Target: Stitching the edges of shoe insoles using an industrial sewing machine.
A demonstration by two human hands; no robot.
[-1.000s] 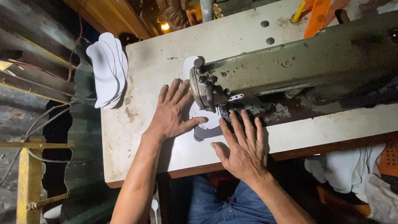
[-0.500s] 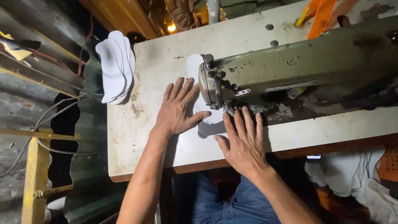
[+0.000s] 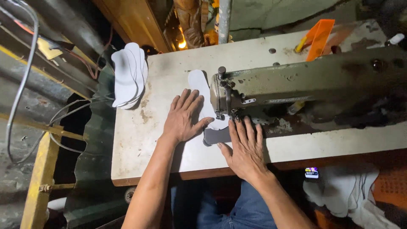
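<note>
Item: white sole-shaped piece (image 3: 202, 97), centre frame, lying under the sewing machine (image 3: 296, 91) head. Left hand (image 3: 185, 118) and right hand (image 3: 245, 148), fingers spread flat, are pressing it; steady, even guiding advisable.

Needle (image 3: 234, 115) — hidden behind machine head (image 3: 224, 95)

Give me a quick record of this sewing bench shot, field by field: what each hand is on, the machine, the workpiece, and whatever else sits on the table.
left hand: left hand flat on the white insole-shaped piece, fingers spread
right hand: right hand flat on the table, fingertips on the grey piece
machine: old green-grey sewing machine, needle end over the pieces
stack: white cut-outs at the table's far left corner
other: orange plastic piece behind the machine
</note>
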